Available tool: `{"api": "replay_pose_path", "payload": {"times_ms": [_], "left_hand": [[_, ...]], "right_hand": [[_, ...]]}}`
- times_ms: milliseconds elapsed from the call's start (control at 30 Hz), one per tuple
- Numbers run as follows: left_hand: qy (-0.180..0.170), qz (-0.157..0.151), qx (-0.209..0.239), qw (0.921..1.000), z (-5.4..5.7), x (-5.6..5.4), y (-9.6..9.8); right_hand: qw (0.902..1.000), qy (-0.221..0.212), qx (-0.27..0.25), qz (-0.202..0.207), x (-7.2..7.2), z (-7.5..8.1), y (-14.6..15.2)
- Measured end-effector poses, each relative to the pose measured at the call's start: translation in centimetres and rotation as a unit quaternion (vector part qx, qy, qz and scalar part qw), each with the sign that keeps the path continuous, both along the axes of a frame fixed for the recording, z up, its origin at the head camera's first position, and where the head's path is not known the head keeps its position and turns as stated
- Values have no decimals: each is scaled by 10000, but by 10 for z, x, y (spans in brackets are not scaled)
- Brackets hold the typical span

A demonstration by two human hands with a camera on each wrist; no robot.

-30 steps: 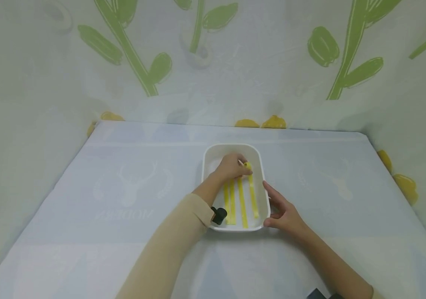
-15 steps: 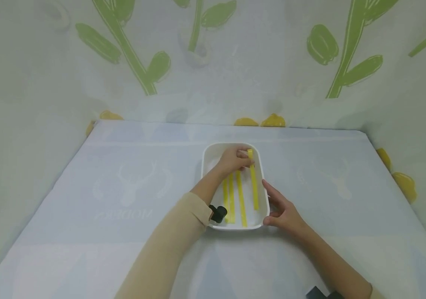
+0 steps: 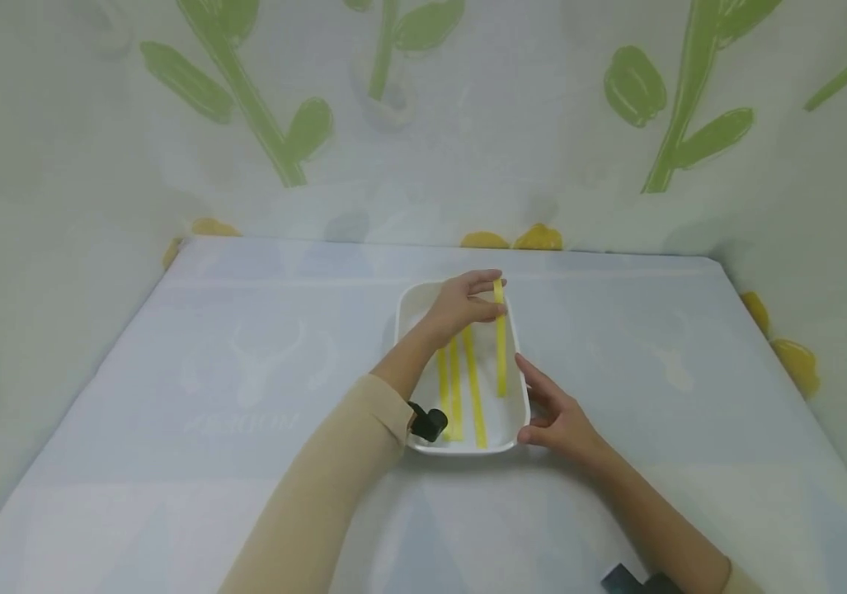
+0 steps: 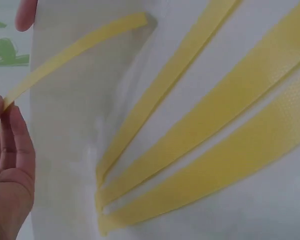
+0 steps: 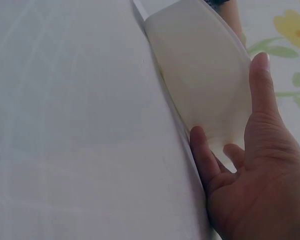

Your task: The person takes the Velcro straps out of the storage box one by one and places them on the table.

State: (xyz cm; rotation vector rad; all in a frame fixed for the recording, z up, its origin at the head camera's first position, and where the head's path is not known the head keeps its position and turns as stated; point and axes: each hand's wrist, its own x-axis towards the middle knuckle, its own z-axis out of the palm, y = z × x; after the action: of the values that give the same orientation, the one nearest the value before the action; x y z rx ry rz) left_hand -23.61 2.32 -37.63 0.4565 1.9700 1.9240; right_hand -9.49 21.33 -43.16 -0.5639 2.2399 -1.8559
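In the head view my left hand (image 3: pixel 460 304) is over the far end of a white tray (image 3: pixel 401 330). Between thumb and fingers it pinches the top of a flat yellow strip (image 3: pixel 501 355), which hangs down into the tray's right side. Several more yellow strips (image 3: pixel 475 388) lie lengthwise on the tray floor, partly hidden by the left arm. The left wrist view shows the pinched strip (image 4: pixel 79 47) bending away from the fingertips, apart from the others. My right hand (image 3: pixel 560 425) touches the tray's outer right wall near its front corner, fingers spread along the side (image 5: pixel 205 75).
The tray stands on a pale, patterned cloth-covered table (image 3: pixel 267 355). Behind it rises a backdrop (image 3: pixel 468 148) printed with green leaves and yellow flowers. A small black camera (image 3: pixel 429 423) on the left wrist sits over the tray's near left rim.
My left hand has moved up and away toward the tray's far end, lifting the pinched strip. The strip's lower end has risen off its earlier place. The right hand stays at the tray's side.
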Motion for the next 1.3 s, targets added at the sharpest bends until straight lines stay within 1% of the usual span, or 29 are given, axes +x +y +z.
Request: {"api": "replay_pose_path", "payload": {"times_ms": [133,200,300,400,500,667,733,833,1033,1200,1300], "left_hand": [[-276,-60,349,9990,6,-1,-2],[-412,-61,506,9978,9,-2,-2],[-543,-31,617,9966,12,-3,-6],[-553,-59,591,9967,16,-4,-11],[-484,-43,608,9970,20,-6,-16],[-429,207,712,9963,27,-11,-22],[-442,245,726,9961,29,-11,-24],[-458,236,695,9962,34,-12,-27],[-359,297,372,9982,44,-13,-39],[-196,254,192,9993,51,-13,-52],[-87,247,-28,9997,53,-13,-61]], "right_hand": [[9999,-21,-90,57,-1,1,0],[10000,-52,-56,40,-1,1,2],[9999,-111,84,-18,0,0,3],[9997,-136,174,-61,0,-1,4],[9998,-98,146,-80,0,-2,4],[10000,-7,64,-16,0,-3,5],[10000,2,68,-6,1,-3,6],[10000,28,-43,54,1,-4,7],[9993,89,-292,234,1,-3,7],[9993,137,-263,223,1,-3,7],[9997,130,-167,147,0,-4,6]]}}
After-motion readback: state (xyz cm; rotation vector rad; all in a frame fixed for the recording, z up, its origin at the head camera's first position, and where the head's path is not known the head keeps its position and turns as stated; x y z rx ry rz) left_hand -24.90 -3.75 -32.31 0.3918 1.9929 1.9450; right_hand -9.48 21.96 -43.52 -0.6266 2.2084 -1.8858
